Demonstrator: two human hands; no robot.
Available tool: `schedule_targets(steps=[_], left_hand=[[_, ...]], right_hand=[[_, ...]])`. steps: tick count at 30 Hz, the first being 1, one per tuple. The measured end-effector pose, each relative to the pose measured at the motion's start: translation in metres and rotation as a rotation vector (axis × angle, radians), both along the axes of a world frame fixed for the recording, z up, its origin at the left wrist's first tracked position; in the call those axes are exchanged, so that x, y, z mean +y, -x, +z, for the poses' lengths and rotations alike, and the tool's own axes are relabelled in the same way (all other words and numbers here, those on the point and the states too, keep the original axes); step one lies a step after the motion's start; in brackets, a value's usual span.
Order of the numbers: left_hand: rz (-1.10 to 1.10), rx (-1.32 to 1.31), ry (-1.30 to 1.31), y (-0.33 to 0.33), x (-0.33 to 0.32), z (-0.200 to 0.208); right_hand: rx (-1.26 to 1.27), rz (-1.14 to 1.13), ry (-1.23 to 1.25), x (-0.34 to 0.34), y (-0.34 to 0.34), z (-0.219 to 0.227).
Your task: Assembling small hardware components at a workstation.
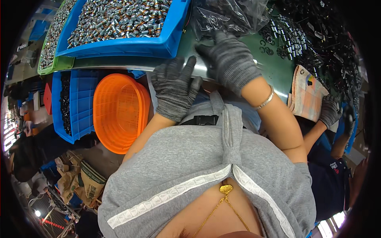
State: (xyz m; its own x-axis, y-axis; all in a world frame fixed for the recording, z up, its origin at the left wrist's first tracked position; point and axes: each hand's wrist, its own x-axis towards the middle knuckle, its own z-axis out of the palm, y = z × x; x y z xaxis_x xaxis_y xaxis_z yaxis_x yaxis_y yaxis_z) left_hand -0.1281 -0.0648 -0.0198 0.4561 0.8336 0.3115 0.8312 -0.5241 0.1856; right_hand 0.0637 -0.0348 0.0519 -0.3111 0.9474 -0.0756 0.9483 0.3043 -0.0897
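My left hand [174, 89], in a dark grey knitted glove, is at the table's front edge with its fingers spread and nothing in it. Right of it, my gloved right hand [234, 61] reaches over the table, its thumb held apart from the fingers. Its fingertips are at the near edge of a clear plastic bag [222, 18] with dark contents; whether they press on it is hard to see. Small metal cylinders [291, 37] and dark rings [266, 44] lie to the right of the bag on the green tabletop [254, 41].
A blue bin [166, 45] full of metal fittings stands back left, beside a green bin [57, 65]. Below are an orange basket [121, 115] and a blue crate [81, 103]. Dark parts [333, 39] and a checked cloth [307, 93] lie right, near a co-worker's gloved hand [330, 111].
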Motion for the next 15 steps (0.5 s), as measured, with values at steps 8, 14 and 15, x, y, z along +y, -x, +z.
schedule_targets(steps=[8,14,15], left_hand=[[-0.170,0.031,0.089,-0.039,0.012,0.005],[-0.316,0.024,0.074,-0.066,0.041,0.004],[-0.291,-0.027,0.041,-0.067,0.050,0.003]], right_hand=[[0.212,-0.476,0.119,-0.025,-0.062,-0.010],[0.084,-0.493,-0.024,-0.011,-0.049,-0.007],[0.118,-0.512,-0.004,-0.008,-0.052,-0.007]])
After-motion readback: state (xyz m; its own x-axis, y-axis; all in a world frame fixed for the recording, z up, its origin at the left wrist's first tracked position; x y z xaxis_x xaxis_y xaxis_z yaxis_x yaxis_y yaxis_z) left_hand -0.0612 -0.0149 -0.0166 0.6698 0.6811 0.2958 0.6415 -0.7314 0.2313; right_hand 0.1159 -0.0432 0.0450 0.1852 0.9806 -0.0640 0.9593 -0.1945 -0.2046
